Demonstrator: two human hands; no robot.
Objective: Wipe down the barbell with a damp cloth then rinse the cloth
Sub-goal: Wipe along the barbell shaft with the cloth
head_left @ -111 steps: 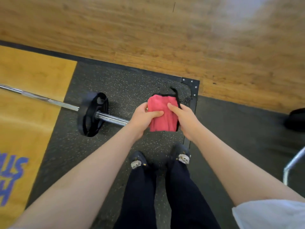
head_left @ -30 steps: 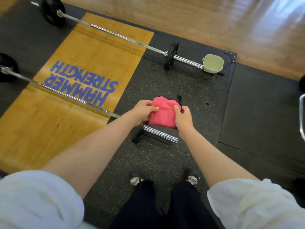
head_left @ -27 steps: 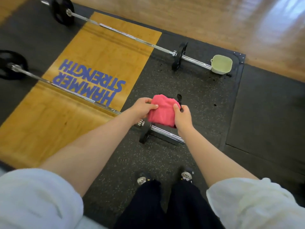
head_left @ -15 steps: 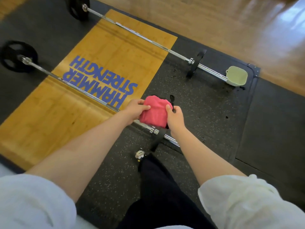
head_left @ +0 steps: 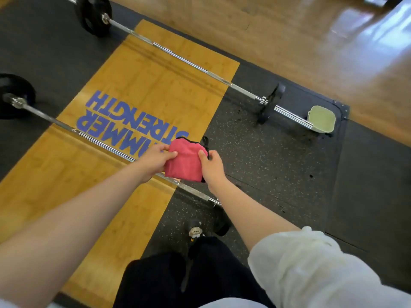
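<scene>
A folded pink cloth (head_left: 185,162) with a black edge is held up between both hands, above the near barbell (head_left: 100,141). My left hand (head_left: 153,162) pinches its left side, thumb on top. My right hand (head_left: 212,166) grips its right side. The near barbell's steel shaft runs from a black plate (head_left: 15,94) at the left, under the cloth, to a collar near my feet. A pale green tub (head_left: 321,118) stands on the black mat at the far right.
A second barbell (head_left: 189,63) lies farther off across the yellow wooden platform (head_left: 66,174) with blue lettering, its sleeve end touching the tub. Black rubber mat (head_left: 278,163) surrounds the platform; shiny wood floor (head_left: 311,41) lies beyond. My dark trousers and a shoe (head_left: 195,230) are below.
I have stepped left along the near barbell, so the cloth and both hands now hover over its shaft at the platform's edge. The grip on the cloth is unchanged.
</scene>
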